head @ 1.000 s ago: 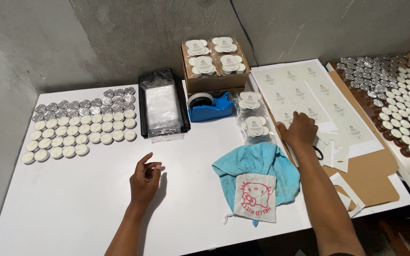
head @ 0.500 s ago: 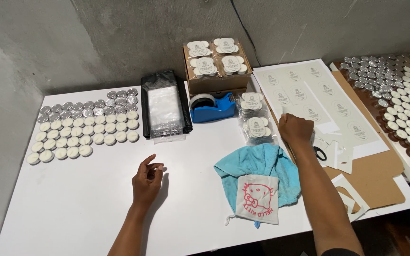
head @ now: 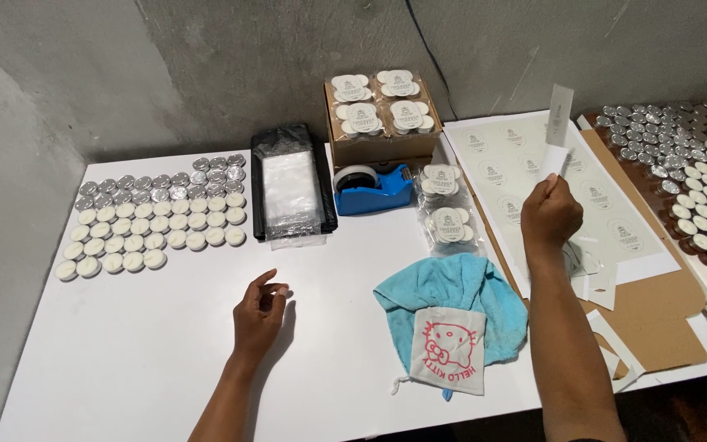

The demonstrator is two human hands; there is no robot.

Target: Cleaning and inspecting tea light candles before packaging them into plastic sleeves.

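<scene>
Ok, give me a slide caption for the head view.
Right hand lifts a paper strip off the sticker sheet; left hand rests on the white table.

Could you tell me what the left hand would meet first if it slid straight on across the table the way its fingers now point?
The left hand points up and slightly right. Bare white table comes first, then probably the clear plastic bags on the black sheet. Depth is hard to judge.

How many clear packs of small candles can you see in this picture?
6. Four packs sit in the cardboard box by the wall; two lie on the table beside the blue tape dispenser, at and. More may be hidden underneath.
</scene>
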